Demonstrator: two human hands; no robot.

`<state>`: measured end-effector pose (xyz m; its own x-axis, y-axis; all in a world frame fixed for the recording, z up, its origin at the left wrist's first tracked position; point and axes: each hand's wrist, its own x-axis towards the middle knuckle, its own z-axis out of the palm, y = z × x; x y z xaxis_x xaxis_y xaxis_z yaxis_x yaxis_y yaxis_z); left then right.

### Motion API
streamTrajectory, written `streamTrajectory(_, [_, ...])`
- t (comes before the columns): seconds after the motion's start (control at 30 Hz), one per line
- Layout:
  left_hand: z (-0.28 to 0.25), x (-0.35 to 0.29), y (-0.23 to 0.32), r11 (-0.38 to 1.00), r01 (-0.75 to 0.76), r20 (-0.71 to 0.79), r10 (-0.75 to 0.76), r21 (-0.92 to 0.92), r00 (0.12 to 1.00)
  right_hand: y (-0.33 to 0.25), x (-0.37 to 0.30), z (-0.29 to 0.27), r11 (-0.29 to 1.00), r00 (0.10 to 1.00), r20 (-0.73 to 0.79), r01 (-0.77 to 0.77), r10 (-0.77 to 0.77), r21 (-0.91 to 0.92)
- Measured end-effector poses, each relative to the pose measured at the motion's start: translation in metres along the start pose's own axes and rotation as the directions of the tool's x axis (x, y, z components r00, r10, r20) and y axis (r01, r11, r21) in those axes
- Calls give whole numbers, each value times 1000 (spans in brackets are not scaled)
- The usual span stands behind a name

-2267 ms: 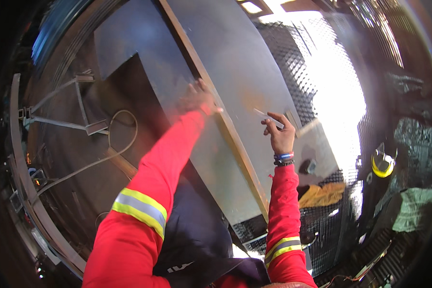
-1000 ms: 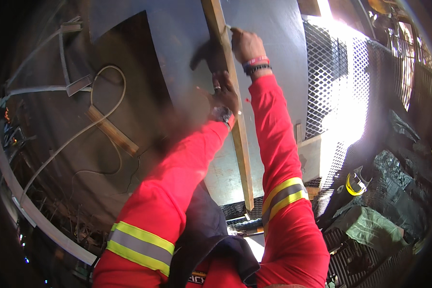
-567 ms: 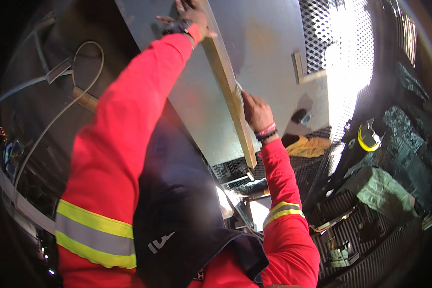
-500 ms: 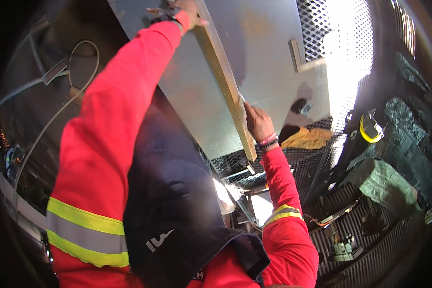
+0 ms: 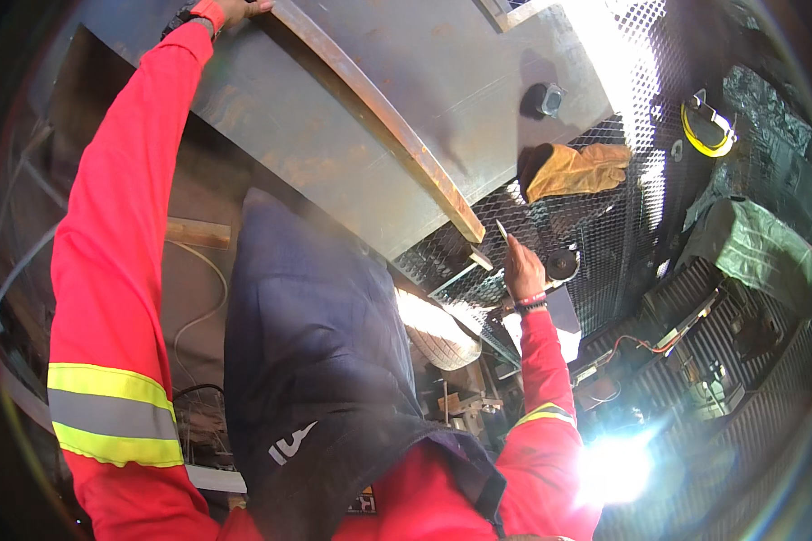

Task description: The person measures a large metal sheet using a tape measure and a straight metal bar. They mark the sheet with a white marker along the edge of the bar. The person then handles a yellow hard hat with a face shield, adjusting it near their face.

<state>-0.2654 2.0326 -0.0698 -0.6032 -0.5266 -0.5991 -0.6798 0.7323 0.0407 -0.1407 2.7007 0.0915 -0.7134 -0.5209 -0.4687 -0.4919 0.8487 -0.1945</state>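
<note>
A long, narrow metal bar (image 5: 379, 122) with rust-brown patches lies slantwise across a grey metal sheet (image 5: 307, 171). My left hand (image 5: 235, 9) is at the bar's far end, thumb stretched along it; its other fingers are largely cut off by the upper edge. Just off the bar's near end, my right hand (image 5: 523, 270) is closed around a thin, pale, pointed stick (image 5: 502, 231), like a marking stick. The stick's tip points up and does not touch the sheet.
A tan leather work glove (image 5: 577, 171) lies on black mesh (image 5: 641, 171) beside the sheet. On the sheet are a small dark cylindrical thing (image 5: 546, 99) and an angled metal piece (image 5: 514, 13). A yellow-banded headgear (image 5: 708, 131) sits farther right. Strong glare lies at lower right.
My right hand has left the bar's side and moved down past its near end with the stick. My view has shifted, so the sheet and bar appear farther up and left.
</note>
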Motion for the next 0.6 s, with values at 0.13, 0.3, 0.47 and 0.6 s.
streamTrajectory(0.13, [4,4,13,1000,-11,-153,13,16,988,-57,66,-10,946,967,-220,-53,128,319])
streamTrajectory(0.3, [-8,-13,24,995,3,-72,-10,-104,997,-63,103,-3,819,904,-217,-205,368,535])
streamTrajectory(0.47, [-29,-33,35,989,109,45,-105,-103,993,-5,90,33,893,958,-117,-196,263,404])
streamTrajectory(0.6, [-36,-35,33,986,134,93,-125,-98,988,12,59,61,949,995,-17,-84,93,305])
